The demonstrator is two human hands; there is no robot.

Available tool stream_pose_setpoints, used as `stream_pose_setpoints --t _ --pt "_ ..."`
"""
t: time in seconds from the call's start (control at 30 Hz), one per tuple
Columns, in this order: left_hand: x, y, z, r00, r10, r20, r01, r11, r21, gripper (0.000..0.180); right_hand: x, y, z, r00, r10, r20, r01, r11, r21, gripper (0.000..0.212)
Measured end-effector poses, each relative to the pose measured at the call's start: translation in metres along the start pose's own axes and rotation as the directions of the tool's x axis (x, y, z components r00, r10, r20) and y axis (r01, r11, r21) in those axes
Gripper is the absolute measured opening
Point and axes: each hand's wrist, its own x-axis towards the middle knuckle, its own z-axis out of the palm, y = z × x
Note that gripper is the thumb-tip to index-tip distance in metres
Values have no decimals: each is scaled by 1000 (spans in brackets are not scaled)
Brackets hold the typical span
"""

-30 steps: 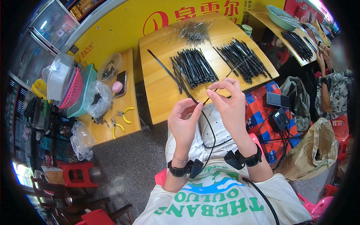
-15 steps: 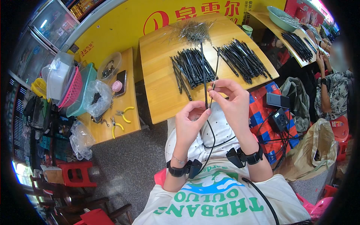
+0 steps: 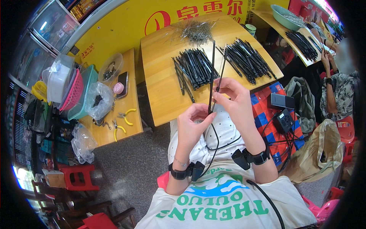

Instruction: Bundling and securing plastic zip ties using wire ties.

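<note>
Between the thumb and fingers of my left hand (image 3: 195,123) is a long thin black stick (image 3: 212,72), its tip pointing up and away over the table. My right hand (image 3: 237,98), just to the right, pinches a thinner dark rod (image 3: 222,68) that has a black part near its far end. The lower ends of both pieces come close together by my left thumb; I cannot tell whether they touch. Beyond my hands, a left pile of black sticks (image 3: 195,66) and a right pile (image 3: 249,61) lie on the wooden table (image 3: 162,91).
A heap of thin wires (image 3: 196,32) lies at the table's far side. On the left side table are yellow-handled pliers (image 3: 119,129), a plastic bag (image 3: 100,100) and stacked baskets (image 3: 72,89). Right of me are a black box (image 3: 284,121) with cables and another person's arm (image 3: 331,93).
The far ends of the stick and the rod have swung to the right. Both hands keep their pinch, nearly in the same place.
</note>
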Motion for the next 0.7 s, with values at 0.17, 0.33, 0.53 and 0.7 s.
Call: stream_pose_setpoints --t 0.17,0.33,0.53,0.7 --pt "1 -4 1 997 -63 -47 63 998 -4 21 4 -1 -4 993 103 62 -112 977 180 13" --pt "1 -3 1 997 -63 -53 65 998 26 18 9 1 -9 983 151 108 -181 909 376 11" --pt "1 -3 0 994 31 -108 -17 991 130 15 12 2 -15 990 140 -22 -139 988 66 14" --pt "0 -3 1 985 113 -129 -82 972 222 13 14 1 -16 981 192 -7 -191 979 65 16"
